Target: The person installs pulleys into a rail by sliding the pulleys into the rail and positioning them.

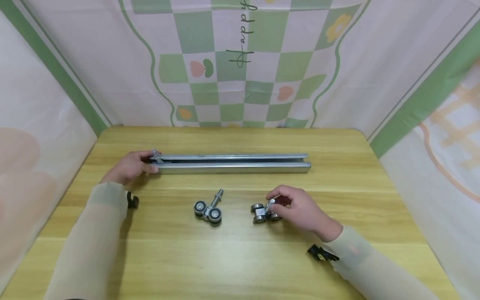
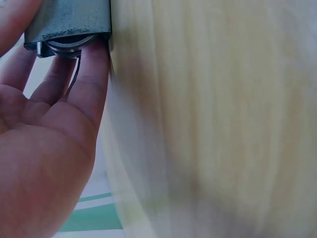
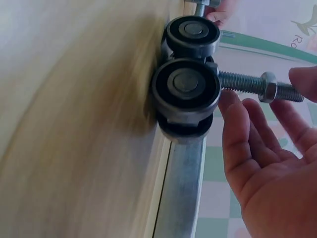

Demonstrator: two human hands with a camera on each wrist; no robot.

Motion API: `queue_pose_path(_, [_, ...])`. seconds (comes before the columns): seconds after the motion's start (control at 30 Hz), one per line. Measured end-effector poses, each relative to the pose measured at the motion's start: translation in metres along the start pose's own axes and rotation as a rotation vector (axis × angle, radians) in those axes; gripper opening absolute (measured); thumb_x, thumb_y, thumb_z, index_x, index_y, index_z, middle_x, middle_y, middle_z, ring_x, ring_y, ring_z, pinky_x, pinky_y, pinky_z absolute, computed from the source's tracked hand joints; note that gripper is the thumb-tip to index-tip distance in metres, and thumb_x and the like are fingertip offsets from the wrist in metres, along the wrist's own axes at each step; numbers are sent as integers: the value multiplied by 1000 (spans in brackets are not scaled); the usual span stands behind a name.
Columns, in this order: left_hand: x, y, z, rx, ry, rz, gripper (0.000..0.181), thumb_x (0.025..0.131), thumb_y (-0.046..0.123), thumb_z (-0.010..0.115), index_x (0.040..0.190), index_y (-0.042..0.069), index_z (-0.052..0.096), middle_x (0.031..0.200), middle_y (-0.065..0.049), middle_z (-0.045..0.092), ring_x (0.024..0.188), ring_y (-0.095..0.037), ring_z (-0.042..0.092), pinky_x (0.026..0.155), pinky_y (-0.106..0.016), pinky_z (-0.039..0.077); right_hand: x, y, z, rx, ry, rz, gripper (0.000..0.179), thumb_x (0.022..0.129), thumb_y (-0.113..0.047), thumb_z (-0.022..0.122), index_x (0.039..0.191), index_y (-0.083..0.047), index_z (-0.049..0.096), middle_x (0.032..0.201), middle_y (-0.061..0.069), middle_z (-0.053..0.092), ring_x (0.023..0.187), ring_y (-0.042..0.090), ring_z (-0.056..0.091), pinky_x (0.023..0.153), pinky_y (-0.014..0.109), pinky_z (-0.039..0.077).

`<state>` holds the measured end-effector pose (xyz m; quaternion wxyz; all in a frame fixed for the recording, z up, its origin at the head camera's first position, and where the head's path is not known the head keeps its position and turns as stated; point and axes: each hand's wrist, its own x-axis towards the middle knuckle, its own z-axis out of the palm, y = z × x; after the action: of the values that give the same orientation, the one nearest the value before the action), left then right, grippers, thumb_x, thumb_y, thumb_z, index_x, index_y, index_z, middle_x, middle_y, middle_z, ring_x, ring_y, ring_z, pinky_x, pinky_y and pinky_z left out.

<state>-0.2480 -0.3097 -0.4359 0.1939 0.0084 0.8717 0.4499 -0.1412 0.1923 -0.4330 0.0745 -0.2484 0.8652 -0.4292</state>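
A metal channel track [image 1: 232, 168] lies across the table with its slot facing up. My left hand [image 1: 129, 166] grips its left end, thumb on the near side. A bolt with a nut [image 1: 156, 156] sticks up from the slot there, and a round wheel edge [image 2: 69, 44] shows inside the track's end, against my fingers. My right hand [image 1: 300, 208] pinches the threaded bolt [image 3: 242, 84] of a roller trolley [image 1: 260, 212], whose wheels are at the tabletop. Between the hands, a second roller trolley [image 1: 208, 211] lies with its bolt slanting up to the right.
The wooden table [image 1: 168, 262] meets a patterned cloth [image 1: 232, 91] along its back edge, and more cloth hangs at both sides. Black wrist mounts [image 1: 322, 253] sit at both sleeves.
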Motion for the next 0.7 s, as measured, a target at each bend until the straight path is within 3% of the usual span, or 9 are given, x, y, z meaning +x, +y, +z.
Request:
queue_pose_path(0.43, [3, -5, -1, 4, 5, 5, 72, 87, 24, 77, 150, 12, 45, 160, -15, 27, 145, -41, 17, 114, -64, 6, -4, 1, 3, -20, 42, 37, 16, 96, -26, 69, 106, -16, 76, 94, -13, 71, 75, 12, 63, 65, 31, 55])
queue_pose_path(0.7, [5, -7, -1, 0, 15, -29, 77, 82, 30, 81, 150, 17, 47, 160, -16, 27, 144, -45, 16, 112, -67, 5, -8, -1, 7, -62, 123, 49, 18, 94, -24, 70, 108, -15, 77, 106, -10, 72, 92, 9, 67, 80, 35, 56])
